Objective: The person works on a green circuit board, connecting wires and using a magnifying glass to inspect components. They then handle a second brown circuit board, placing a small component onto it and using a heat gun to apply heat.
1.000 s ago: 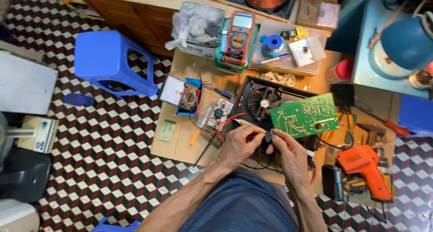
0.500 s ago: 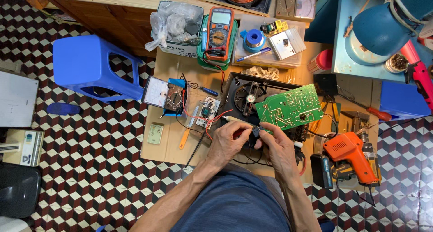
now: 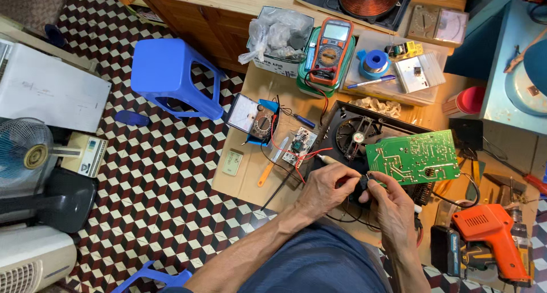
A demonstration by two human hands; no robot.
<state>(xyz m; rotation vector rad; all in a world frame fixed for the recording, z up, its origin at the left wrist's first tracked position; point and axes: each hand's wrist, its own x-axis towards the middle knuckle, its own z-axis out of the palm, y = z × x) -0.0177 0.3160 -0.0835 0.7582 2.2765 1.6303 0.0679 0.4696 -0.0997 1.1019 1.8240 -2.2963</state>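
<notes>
My left hand is closed around a thin pale-tipped probe that sticks out past the knuckles, beside a red wire. Its fingertips meet a small black part, which my right hand pinches from the other side. Both hands hover over the front edge of an open black appliance casing with a round fan. A green circuit board lies tilted over the casing, just right of and above my fingers. What joins the black part to the board is hidden by my fingers.
On the cardboard-covered floor are a small circuit board, an analog meter, an orange-handled tool and an orange multimeter. An orange power tool lies at the right. A blue stool and a fan stand at the left.
The view has shifted a little over the work area. My hands stay together on the black part below the green board, with hardly any movement.
</notes>
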